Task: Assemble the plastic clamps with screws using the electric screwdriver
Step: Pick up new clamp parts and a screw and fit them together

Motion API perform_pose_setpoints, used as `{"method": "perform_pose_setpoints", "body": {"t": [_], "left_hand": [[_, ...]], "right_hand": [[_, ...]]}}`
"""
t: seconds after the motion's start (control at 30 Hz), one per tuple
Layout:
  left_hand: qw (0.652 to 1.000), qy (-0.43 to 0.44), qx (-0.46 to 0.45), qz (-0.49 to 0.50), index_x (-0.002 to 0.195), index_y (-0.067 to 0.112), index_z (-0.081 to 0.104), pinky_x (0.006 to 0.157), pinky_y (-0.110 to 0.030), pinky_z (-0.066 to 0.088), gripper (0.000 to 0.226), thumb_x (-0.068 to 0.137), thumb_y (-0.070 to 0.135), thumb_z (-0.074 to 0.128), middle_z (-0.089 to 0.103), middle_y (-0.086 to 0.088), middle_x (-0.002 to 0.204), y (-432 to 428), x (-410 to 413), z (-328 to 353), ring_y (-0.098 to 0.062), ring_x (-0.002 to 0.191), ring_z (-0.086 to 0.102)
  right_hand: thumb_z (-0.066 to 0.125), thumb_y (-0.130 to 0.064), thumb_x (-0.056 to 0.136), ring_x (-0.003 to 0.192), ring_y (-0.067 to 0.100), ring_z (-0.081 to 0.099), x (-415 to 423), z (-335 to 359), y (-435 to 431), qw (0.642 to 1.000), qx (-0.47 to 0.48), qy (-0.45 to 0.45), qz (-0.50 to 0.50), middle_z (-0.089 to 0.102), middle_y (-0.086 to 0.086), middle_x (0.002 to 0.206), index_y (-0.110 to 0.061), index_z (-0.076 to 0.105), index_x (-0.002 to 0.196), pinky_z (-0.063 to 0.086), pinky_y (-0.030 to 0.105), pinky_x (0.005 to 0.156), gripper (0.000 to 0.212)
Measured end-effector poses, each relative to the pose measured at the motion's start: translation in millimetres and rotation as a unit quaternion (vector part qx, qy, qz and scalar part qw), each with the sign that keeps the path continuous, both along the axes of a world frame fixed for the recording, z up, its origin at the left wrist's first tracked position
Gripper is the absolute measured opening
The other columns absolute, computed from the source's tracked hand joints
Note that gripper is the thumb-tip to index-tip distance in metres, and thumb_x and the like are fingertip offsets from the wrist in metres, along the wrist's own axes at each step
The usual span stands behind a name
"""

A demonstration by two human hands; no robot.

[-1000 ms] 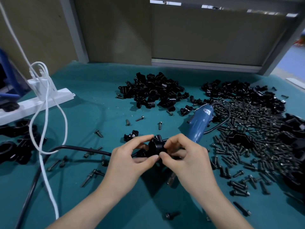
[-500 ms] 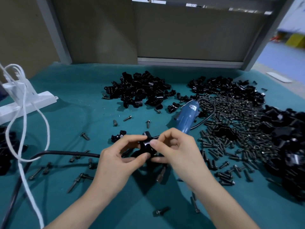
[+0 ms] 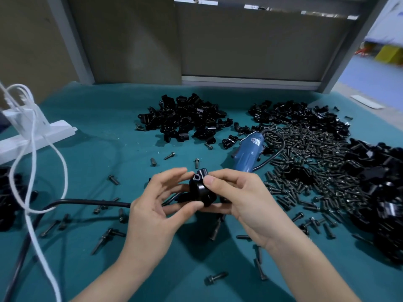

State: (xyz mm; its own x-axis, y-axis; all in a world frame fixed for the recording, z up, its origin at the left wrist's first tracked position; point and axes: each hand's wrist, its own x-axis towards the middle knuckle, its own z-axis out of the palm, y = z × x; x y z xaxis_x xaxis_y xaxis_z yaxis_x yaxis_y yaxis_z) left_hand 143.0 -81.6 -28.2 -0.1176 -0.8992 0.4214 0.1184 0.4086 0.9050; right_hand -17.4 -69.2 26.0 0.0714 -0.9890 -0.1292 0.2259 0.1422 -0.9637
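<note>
Centre view: you hold one clamp (image 3: 198, 190) above the mat (image 3: 98, 153), between both hands. Your left hand (image 3: 157, 205) pinches it from the left, with the thumb low against its underside and the fingers curled round behind its top. Your right hand (image 3: 246, 203) pinches it from the right, with the thumb pressed on its rounded face and the other fingers tucked under and behind. A small hole in the clamp's top lug faces you; you cannot tell whether anything sits in it.

Your screwdriver (image 3: 248, 152) lies on the mat just beyond your right hand, and its near end is hidden behind your fingers. To its right spreads a wide heap of screws (image 3: 305, 171); more lie scattered singly around your wrists and forearms. Clamp parts (image 3: 185, 118) sit in a pile at the far middle, with further piles behind the screws and along the right edge.

On the left, a power strip (image 3: 39, 136) rests on the mat with a white cable (image 3: 32, 171) looping off it toward you. A black cable (image 3: 87, 202) runs across the mat and passes behind your left hand.
</note>
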Motion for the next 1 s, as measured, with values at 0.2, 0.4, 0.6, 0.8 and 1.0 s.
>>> {"method": "perform_pose_setpoints", "body": {"t": [0.2,0.4,0.6,0.8,1.0], "left_hand": [[0.999,-0.029,-0.007,0.017,0.108,0.048,0.064,0.071,-0.021,0.058,0.048,0.065,0.035,0.080,0.069,0.016,0.113,1.9,0.2,2.2,-0.004,0.109,0.063],[0.996,-0.084,0.023,0.027,0.114,0.055,0.062,0.070,-0.023,0.058,0.057,0.061,0.046,0.084,0.067,0.024,0.113,2.4,1.7,1.7,-0.007,0.090,0.070],[0.984,-0.170,0.013,0.049,0.105,0.053,0.066,0.060,-0.021,0.048,0.046,0.060,0.048,0.073,0.065,0.022,0.100,-3.8,4.1,1.3,-0.007,0.083,0.056],[0.986,-0.113,0.119,-0.027,0.098,0.051,0.069,0.060,-0.026,0.058,0.045,0.061,0.029,0.082,0.074,-0.006,0.086,-4.8,2.1,-2.9,-0.030,0.056,0.068],[0.986,-0.109,0.121,-0.030,0.096,0.045,0.072,0.064,-0.018,0.055,0.055,0.070,-0.004,0.079,0.076,0.004,0.091,-7.2,2.9,-2.8,-0.019,0.070,0.072]], "right_hand": [[0.070,-0.024,0.072,0.078,0.018,0.070,-2.4,-5.3,-0.8,1.000,-0.001,-0.017,0.017,0.072,0.013,0.084,-0.005,0.074,0.087,0.058,0.030,0.067,0.025],[0.072,-0.023,0.070,0.074,0.016,0.071,-0.9,-8.0,-1.6,1.000,-0.010,-0.004,0.010,0.074,0.010,0.082,-0.005,0.073,0.086,0.056,0.024,0.062,0.023],[0.074,-0.008,0.081,0.065,0.011,0.068,1.5,-13.8,-4.9,0.995,-0.017,0.092,-0.034,0.072,0.005,0.073,-0.006,0.072,0.086,0.054,0.021,0.057,0.006],[0.078,-0.015,0.081,0.078,0.024,0.072,4.4,-19.4,-6.9,0.981,-0.022,0.188,-0.045,0.075,0.008,0.080,-0.008,0.073,0.087,0.061,0.038,0.073,0.011],[0.079,-0.020,0.080,0.081,0.025,0.072,3.8,-19.0,-7.0,0.975,-0.026,0.214,-0.047,0.074,0.004,0.080,-0.013,0.072,0.087,0.060,0.046,0.077,0.012]]}}
